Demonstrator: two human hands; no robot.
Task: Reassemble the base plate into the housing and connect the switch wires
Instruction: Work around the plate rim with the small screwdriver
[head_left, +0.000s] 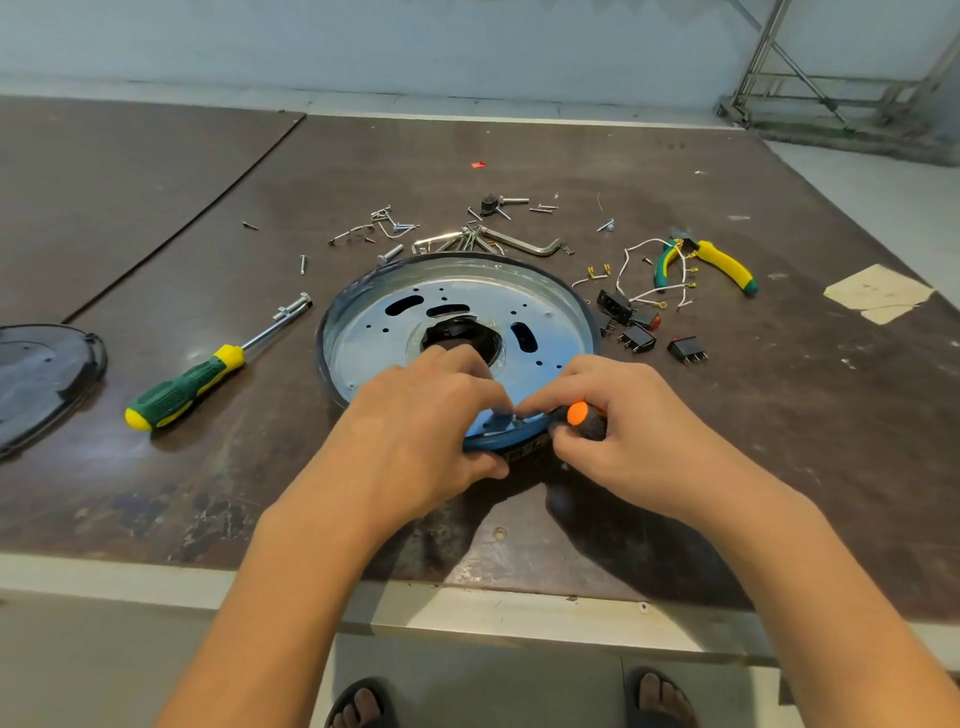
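A round dark housing (582, 306) lies on the table with a shiny metal base plate (462, 312) seated inside it. My left hand (421, 415) rests over the plate's near part, its thumb wrapped round the housing's near rim. My right hand (613, 415) grips a screwdriver with an orange-and-black handle (584, 418) at the near rim, its tip hidden between my fingers. Several black rocker switches (636, 338) and white wires with brass terminals (639, 275) lie to the right of the housing.
A green-and-yellow screwdriver (192, 384) lies left of the housing, yellow-green pliers (711, 262) at the right. Loose screws, bolts and a hex key (524, 241) are scattered behind it. A black cover (41, 379) sits at the far left. The table's front edge (467, 608) is near me.
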